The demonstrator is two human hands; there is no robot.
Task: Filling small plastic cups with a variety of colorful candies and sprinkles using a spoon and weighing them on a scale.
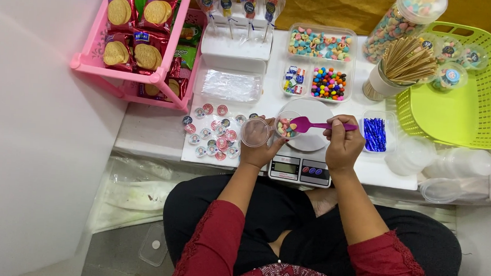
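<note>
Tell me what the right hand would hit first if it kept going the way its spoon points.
The right hand points its purple spoon leftward; the bowl already sits at the small clear cup of candies on the scale. Beyond that, probably the left hand.

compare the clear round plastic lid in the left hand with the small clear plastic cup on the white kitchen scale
The clear round plastic lid is flat, empty and held up by the left hand. The small clear plastic cup is deeper, holds pastel candies and sits on the white kitchen scale, with a purple plastic spoon at it. Both are clear, round and similar in width.
</note>
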